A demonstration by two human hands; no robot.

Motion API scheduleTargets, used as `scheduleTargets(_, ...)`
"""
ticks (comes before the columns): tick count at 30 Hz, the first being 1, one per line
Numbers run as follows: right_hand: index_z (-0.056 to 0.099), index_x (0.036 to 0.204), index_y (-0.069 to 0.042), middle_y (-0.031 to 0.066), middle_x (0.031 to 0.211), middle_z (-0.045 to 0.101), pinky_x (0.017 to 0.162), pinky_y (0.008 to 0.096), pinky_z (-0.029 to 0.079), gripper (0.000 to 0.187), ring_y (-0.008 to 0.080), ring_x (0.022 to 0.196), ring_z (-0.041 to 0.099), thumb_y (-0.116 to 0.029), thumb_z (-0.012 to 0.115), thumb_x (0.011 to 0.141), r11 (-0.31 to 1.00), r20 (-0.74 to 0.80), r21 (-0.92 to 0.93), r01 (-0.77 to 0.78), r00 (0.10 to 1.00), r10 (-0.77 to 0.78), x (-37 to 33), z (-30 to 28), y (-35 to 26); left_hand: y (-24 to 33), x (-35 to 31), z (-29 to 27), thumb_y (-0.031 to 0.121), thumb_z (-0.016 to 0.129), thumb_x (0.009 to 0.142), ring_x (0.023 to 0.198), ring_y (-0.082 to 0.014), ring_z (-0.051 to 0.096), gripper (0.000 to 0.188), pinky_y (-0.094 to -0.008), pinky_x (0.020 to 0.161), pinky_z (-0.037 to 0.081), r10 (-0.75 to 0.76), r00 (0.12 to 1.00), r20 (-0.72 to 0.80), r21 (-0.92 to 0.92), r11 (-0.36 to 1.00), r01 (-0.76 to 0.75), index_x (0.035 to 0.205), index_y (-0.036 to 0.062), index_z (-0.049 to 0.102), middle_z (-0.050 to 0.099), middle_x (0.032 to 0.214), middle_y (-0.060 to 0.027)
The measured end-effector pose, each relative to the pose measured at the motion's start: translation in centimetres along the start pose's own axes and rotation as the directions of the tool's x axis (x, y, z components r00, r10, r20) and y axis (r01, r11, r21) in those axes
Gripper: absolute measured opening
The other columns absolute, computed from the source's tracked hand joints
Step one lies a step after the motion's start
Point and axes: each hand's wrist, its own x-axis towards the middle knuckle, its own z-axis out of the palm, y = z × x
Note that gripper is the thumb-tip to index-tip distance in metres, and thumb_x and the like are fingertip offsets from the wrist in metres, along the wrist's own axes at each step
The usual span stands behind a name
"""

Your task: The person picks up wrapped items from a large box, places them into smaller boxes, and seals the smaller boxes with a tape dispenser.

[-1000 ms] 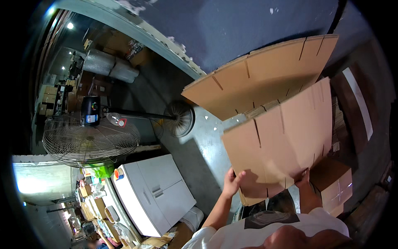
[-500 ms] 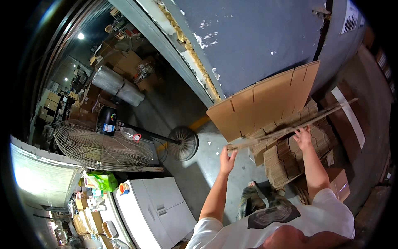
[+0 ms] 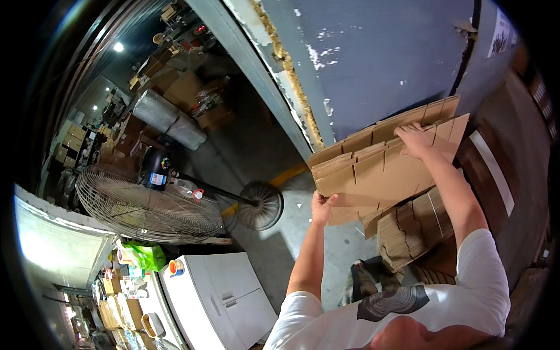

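In front of me I hold slotted brown cardboard sheets (image 3: 385, 178), tilted upright with their broad face toward me. My left hand (image 3: 322, 206) grips their lower left corner, thumb on the near face. Along the top edge, my right hand (image 3: 415, 142) curls its fingers over the cardboard. Another slotted cardboard sheet (image 3: 434, 111) stands just behind, leaning on the blue-grey wall panel (image 3: 385, 64). Below the held sheets, on the right, lies a bundle of folded cardboard (image 3: 414, 224), partly covered by them and by my right arm.
A large pedestal fan (image 3: 146, 204) lies tipped at the left, its round base (image 3: 261, 205) on the floor. Nearer stands a white cabinet (image 3: 227, 297). A metal door frame (image 3: 251, 70) borders the wall panel. A brown surface with a white strip (image 3: 493, 169) is at the right.
The cardboard was edge-on between my hands and now shows its broad face, standing against the leaning sheet. My right hand has moved up and left onto its top edge.
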Motion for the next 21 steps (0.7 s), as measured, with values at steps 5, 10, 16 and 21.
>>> scheduleTargets(5, 0.034, 0.130, -0.013, 0.0204, 0.112, 0.055, 0.095, 0.0439, 0.039, 0.082, 0.0384, 0.110, 0.050, -0.007, 0.078, 0.062, 0.998, -0.172, 0.057, 0.027, 0.985, -0.016, 1.5, -1.3, -2.7, -0.1, 1.6, 0.0, 0.000, 0.073, 0.074, 0.112, -0.0144, 0.048, 0.061, -0.0290, 0.087, 0.046, 0.204, 0.959, -0.199, 0.126, 0.975, -0.181, 0.125, 0.0043, 0.040, 0.046, 0.123, -0.0074)
scheduleTargets(10, 0.052, 0.117, -0.007, 0.0154, 0.118, 0.052, 0.096, 0.0393, 0.040, 0.067, 0.0328, 0.121, 0.041, -0.012, 0.082, 0.057, 0.983, -0.268, -0.184, -0.028, 0.963, -0.022, 2.9, -1.6, -3.8, -0.6, 3.9, -0.4, -0.004, 0.071, 0.073, 0.112, -0.0173, 0.049, 0.065, -0.0307, 0.090, 0.044, 0.329, 0.938, -0.109, 0.114, 0.942, -0.317, 0.128, 0.0056, 0.036, 0.048, 0.122, -0.0076)
scheduleTargets(16, 0.059, 0.110, -0.006, 0.0153, 0.107, 0.061, 0.089, 0.0413, 0.044, 0.055, 0.0332, 0.106, 0.054, -0.022, 0.080, 0.062, 0.984, 0.095, -0.152, 0.090, 0.993, -0.076, 1.7, -0.7, -3.0, -1.9, 0.5, 0.2, 0.000, 0.069, 0.078, 0.100, -0.0166, 0.056, 0.047, -0.0313, 0.087, 0.046, 0.137, 0.973, -0.187, -0.001, 0.990, -0.139, 0.116, 0.0043, 0.043, 0.057, 0.110, -0.0060)
scheduleTargets(21, 0.059, 0.096, -0.005, 0.0142, 0.093, 0.062, 0.077, 0.0441, 0.046, 0.046, 0.0343, 0.091, 0.057, -0.021, 0.079, 0.058, 0.901, -0.019, -0.235, 0.365, 0.925, -0.380, -7.2, -1.1, -1.8, -2.1, -7.7, 3.4, 0.021, 0.074, 0.077, 0.121, -0.0271, 0.042, 0.072, -0.0381, 0.103, 0.033, 0.328, 0.879, -0.348, 0.426, 0.890, -0.163, 0.133, 0.0021, 0.032, 0.044, 0.130, -0.0158)
